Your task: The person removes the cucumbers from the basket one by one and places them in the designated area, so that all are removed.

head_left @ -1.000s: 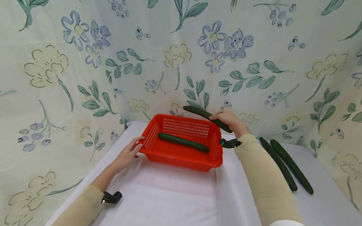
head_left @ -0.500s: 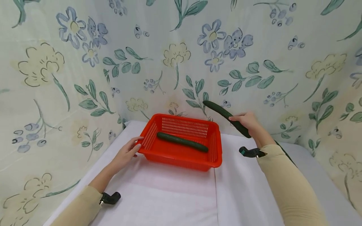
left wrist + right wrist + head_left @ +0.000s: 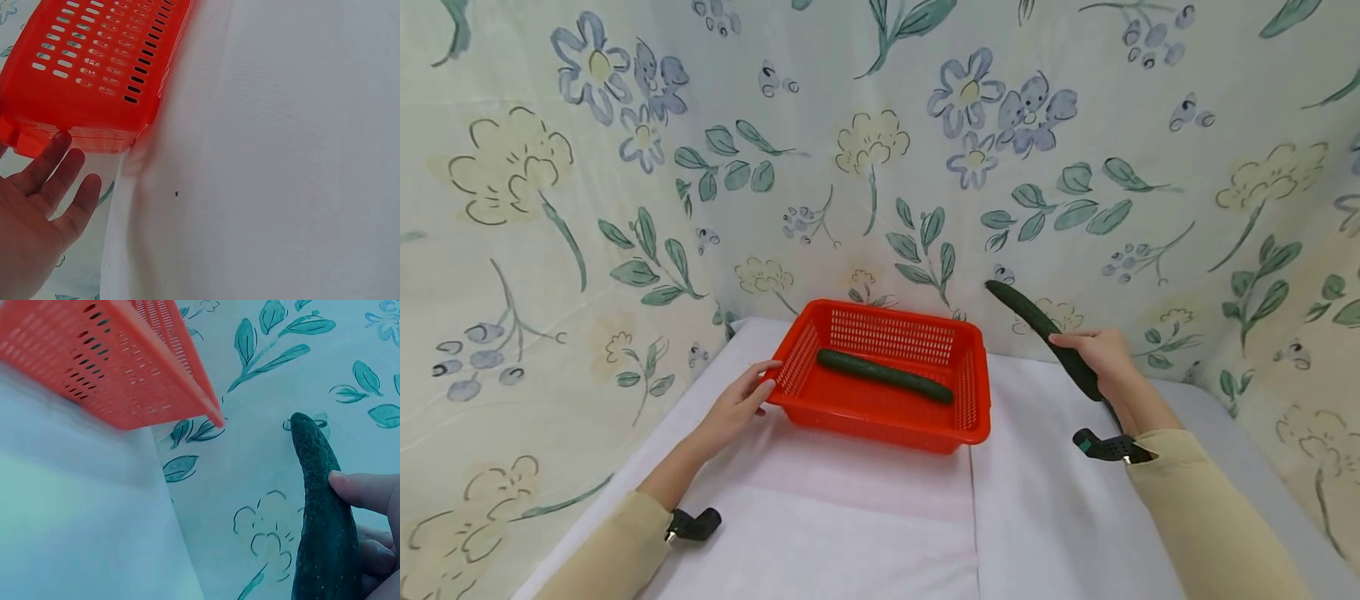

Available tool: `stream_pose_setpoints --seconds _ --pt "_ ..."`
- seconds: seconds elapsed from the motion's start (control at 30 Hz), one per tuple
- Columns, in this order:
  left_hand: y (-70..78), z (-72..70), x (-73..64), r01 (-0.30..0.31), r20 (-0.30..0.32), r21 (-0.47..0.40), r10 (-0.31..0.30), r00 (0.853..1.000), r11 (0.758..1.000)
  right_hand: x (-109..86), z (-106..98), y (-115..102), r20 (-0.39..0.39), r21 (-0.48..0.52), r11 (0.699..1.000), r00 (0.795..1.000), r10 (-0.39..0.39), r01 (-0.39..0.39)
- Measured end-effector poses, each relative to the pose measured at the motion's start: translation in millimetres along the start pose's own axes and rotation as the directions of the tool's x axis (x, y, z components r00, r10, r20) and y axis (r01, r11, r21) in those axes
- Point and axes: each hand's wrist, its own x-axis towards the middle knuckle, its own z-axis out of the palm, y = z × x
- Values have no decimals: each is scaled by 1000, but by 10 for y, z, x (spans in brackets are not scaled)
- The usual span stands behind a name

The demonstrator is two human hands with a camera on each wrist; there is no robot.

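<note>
A red plastic basket [image 3: 880,429] with slotted walls stands on the white-covered table. One dark green cucumber [image 3: 883,375] lies inside it, slanting across the floor. My left hand [image 3: 733,412] touches the basket's left rim; the left wrist view shows its fingers fairly straight and spread, fingertips right at the end wall. Right of the basket, my right hand [image 3: 1105,358] holds a second cucumber [image 3: 1026,310] in the air, pinched near its lower end, the far end tilted up to the left. In the right wrist view the thumb presses along this cucumber [image 3: 325,550].
White cloth [image 3: 850,533] covers the table. Behind it hangs a floral curtain [image 3: 820,167], close to the table's back edge. Camera mounts [image 3: 1105,446] sit on both wrists. The right forearm [image 3: 1210,508] covers the table's right part, where cucumbers lay in the earlier view.
My right hand has carried its cucumber from above the basket's right rim out to the right and slightly down. The right forearm now hides the cucumbers on the table. My left hand stays at the rim.
</note>
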Motion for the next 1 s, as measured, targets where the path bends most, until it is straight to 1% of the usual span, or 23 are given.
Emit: stream_pose_setpoints --seconds 0.1,0.2,0.33,0.47,0.6,0.7,0.9,1.0 --pt "-4 9 23 -7 5 -3 7 1000 1000 -53 -73 117 -38 24 1000 999 12 -11" --pt "-8 14 36 -10 8 -2 10 1000 1000 -99 -125 228 -83 36 997 994 70 -67" --pt "-7 7 11 2 5 3 -2 1000 1000 -153 -120 384 -116 49 991 984 133 -128" --pt "-8 12 9 -4 5 7 4 1000 1000 -178 -99 550 -148 58 988 977 154 -146" --pt "-5 18 34 -28 10 0 28 1000 1000 -210 -91 705 -186 76 974 957 224 -213" --pt "-4 24 47 -33 13 1 33 999 999 -253 -99 792 -197 102 961 941 274 -259" --pt "4 15 42 -11 -8 4 11 1000 1000 -300 -103 942 -222 143 949 926 306 -280" --pt "-2 0 28 -7 -6 6 7 1000 1000 -314 -73 1019 -245 154 937 907 343 -313"
